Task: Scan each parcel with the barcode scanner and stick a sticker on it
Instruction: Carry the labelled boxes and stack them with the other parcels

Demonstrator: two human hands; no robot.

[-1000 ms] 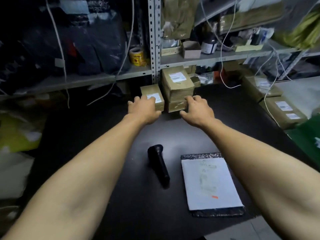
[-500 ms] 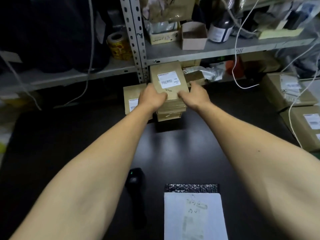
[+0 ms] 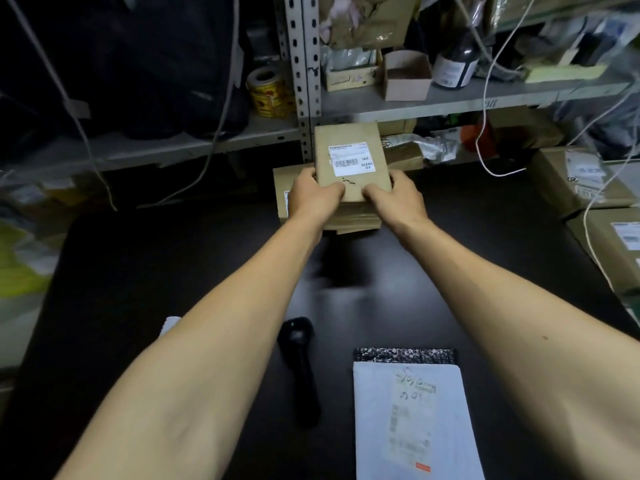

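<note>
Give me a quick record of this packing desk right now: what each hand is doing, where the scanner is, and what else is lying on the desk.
left hand: grips the top brown parcel at its near left corner
right hand: grips the same parcel at its near right corner
parcel: top of a stack, label facing up
barcode scanner: lying on the black desk, untouched
white mailer: flat, right of the scanner

We note the top parcel: matt brown cardboard, white paper label. Tabletop: smooth black, faint sheen. Barcode scanner: black plastic, slightly glossy. Mailer: smooth white sheet over crinkled, glittery black film. Shelf upright: grey perforated metal. We log the bottle as dark, glossy.
</note>
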